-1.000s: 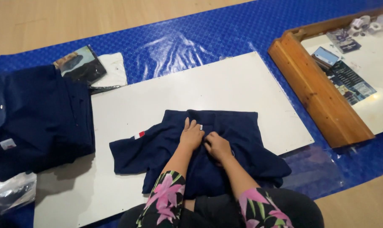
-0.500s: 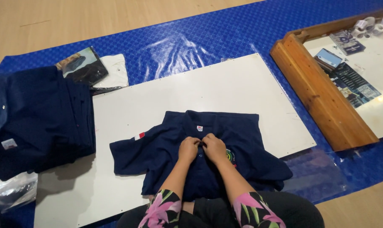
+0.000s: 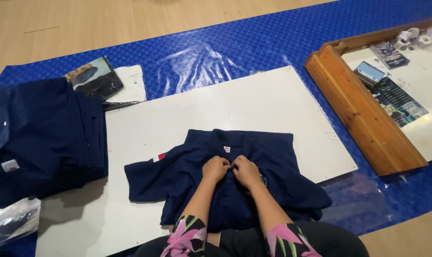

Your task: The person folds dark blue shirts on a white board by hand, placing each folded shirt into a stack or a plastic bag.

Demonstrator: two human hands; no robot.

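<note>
Head view, looking down: navy shirt [image 3: 225, 185] spread face up on a white board [image 3: 254, 104], collar at the far side, hem drawn toward the body. Laid flat that way so the front placket faces up within easy reach. Left hand [image 3: 216, 169] and right hand [image 3: 247, 171] pressed together at the shirt's middle just below the collar, both curled nearly closed, fingertips pinching cloth at the placket; knuckles touching. Held so close probably to work a small fastening, though no button shows.

Left of the shirt, well apart: a stack [image 3: 39, 138] of dark navy garments, partly off the board. Beyond the stack, farther from the shirt, a flat packet [image 3: 94, 81] lying on something white. Under everything, a blue mat [image 3: 225, 47] over wooden floor. Right of the shirt, past the board's edge, a wooden frame [image 3: 358, 109] around a pale surface strewn with cards and tape rolls.

Hidden or unclear: fingertips buried in folds, so exact grip uncertain; right sleeve of the shirt bunched and hard to trace; hem covered by forearms and lap; clear bag [image 3: 11, 221] near the stack cut off by the picture's edge.
</note>
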